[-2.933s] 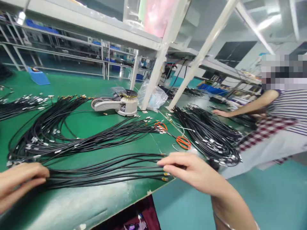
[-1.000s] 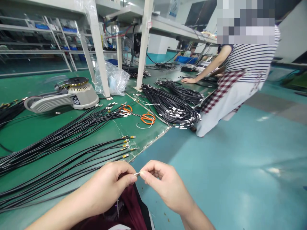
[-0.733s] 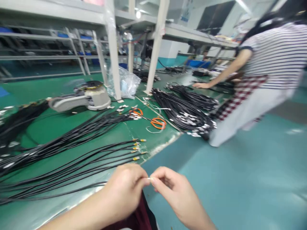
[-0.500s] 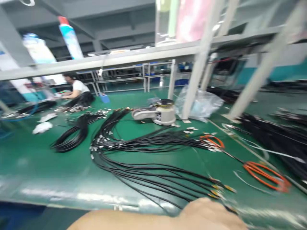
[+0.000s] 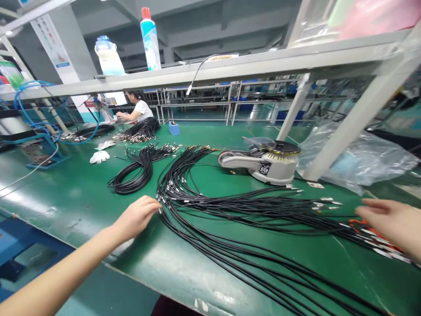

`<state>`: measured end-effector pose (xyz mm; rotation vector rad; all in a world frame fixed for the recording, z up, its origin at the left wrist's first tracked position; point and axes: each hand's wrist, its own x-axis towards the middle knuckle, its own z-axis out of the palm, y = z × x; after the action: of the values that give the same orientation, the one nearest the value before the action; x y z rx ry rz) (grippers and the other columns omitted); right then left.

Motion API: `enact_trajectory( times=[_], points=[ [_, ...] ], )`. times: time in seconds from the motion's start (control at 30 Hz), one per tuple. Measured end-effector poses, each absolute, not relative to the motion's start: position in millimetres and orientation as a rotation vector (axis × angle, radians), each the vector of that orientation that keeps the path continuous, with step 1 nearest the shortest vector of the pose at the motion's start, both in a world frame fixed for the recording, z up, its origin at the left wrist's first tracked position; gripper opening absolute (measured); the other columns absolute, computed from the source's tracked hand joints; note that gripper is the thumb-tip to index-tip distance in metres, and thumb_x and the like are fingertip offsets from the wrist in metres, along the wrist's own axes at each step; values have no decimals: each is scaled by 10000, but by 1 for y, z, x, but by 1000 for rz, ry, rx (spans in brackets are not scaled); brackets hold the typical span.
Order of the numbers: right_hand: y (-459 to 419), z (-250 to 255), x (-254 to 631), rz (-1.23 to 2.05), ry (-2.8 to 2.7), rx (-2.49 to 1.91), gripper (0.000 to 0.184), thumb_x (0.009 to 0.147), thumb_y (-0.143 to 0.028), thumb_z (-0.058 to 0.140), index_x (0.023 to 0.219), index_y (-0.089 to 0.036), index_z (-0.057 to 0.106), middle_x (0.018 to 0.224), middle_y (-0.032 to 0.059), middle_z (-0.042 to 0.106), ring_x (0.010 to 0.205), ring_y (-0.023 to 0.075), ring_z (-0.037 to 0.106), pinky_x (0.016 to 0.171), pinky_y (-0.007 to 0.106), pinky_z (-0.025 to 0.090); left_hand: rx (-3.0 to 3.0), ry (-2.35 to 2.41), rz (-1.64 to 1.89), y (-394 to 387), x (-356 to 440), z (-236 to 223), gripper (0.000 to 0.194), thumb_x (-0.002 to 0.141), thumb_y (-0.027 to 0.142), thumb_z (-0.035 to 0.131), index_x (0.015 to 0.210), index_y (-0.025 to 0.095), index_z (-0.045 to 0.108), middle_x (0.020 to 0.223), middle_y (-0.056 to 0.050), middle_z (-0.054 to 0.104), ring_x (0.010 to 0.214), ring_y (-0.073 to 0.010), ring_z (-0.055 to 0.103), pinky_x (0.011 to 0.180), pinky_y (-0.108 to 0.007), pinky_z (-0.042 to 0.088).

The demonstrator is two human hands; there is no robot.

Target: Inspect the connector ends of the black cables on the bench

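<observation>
Slim black flexible cables with small whitish sleeves (image 5: 250, 206) lie across the green-topped bench (image 5: 108, 228), their tight bend just beside the fingertips of the left hand (image 5: 138, 217). From that bend, one branch curves away toward the far side and finishes in brassy tips (image 5: 205, 149). Another runs nearly straight across to the right, its pale ends (image 5: 383, 245) close to the right hand (image 5: 391, 219). A looser, thinner set sweeps diagonally toward the near right and passes out of view at the bottom edge. So the long axis of the middle branch goes roughly from one hand to the other: the left is nearer the bend, the right nearer the pale ends.

The left hand has its fingers close together and gently curled; whether they pinch a cable or only touch the edge of the bend, I cannot tell. The right hand is loosely open, thumb and fingers a little apart, with nothing seen between the tips; it is partly cut off by the frame, over some bright orange loops (image 5: 357, 224).

The cables look glossy and supple, crowded at the bend and fanned out beyond. Behind the middle branch sits a grey, round-bodied machine with a dark disc on top (image 5: 276, 164); a separate black cable coil (image 5: 131, 177) lies beyond the left hand.
</observation>
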<state>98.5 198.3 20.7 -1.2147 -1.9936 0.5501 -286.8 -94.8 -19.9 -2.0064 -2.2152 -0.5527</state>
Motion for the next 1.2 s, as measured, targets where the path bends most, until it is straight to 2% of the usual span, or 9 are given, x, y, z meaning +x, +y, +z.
enact_trajectory(
  times=[0.1,0.2,0.3,0.43,0.63,0.8,0.9,1.03,1.2],
  points=[
    [180,9,64,513,-2145,-1296,137,729,-328,560,804,-278,664,771,61,697,641,194,637,541,303,444,-2242,-2174,-347,-80,-309,-18,258,884,182,362,914,169,618,913,-75,621,881,-182,525,798,-315,416],
    [121,-9,24,664,-2413,-961,166,783,-354,525,878,-266,630,839,41,679,723,202,626,638,307,489,-2431,-2149,-220,-69,-315,-13,267,880,202,365,852,179,630,844,-60,604,804,-169,523,736,-285,404],
    [65,-22,-18,753,-2647,-571,174,846,-243,451,884,-232,620,864,36,650,796,175,596,714,287,470,-2506,-2156,-173,-64,-319,-9,259,870,221,379,804,181,626,769,-48,574,768,-170,506,705,-275,384],
    [32,-30,-69,601,-2764,-395,213,858,-156,415,917,-194,616,834,50,619,798,170,558,717,276,439,-2553,-2157,-158,-65,-323,-8,263,868,212,371,781,182,617,756,-45,551,770,-174,491,700,-270,373],
    [22,-22,-115,238,-2957,-513,172,800,-115,454,743,-152,613,781,81,610,763,199,552,662,284,407,-2568,-2110,-84,-65,-325,-3,231,855,151,375,785,176,593,806,-49,559,811,-177,481,719,-278,372],
    [27,3,-114,612,-2852,-689,104,756,-139,479,771,-180,573,706,18,629,611,141,547,554,237,359,-2556,-2219,-342,-68,-333,10,186,864,162,401,877,173,586,837,-40,580,859,-158,485,761,-254,393],
    [33,8,-103,776,-2806,-660,128,797,-185,461,790,-202,588,736,1,649,637,134,566,557,223,358,-2632,-2153,-387,-69,-339,7,204,866,158,420,973,186,591,909,-45,597,920,-162,473,820,-270,379],
    [26,1,-98,675,-2808,-754,181,826,-203,449,743,-200,610,786,18,665,713,162,599,618,248,385,-2708,-2056,-431,-66,-326,-3,183,866,166,440,889,184,620,856,-42,615,895,-168,481,827,-295,372],
    [8,2,-89,596,-2854,-776,181,836,-199,441,823,-201,622,806,33,669,741,198,621,650,287,422,-2811,-2002,-597,-63,-270,0,170,873,188,426,903,183,594,856,-37,599,858,-151,496,800,-275,395]
  ],
)
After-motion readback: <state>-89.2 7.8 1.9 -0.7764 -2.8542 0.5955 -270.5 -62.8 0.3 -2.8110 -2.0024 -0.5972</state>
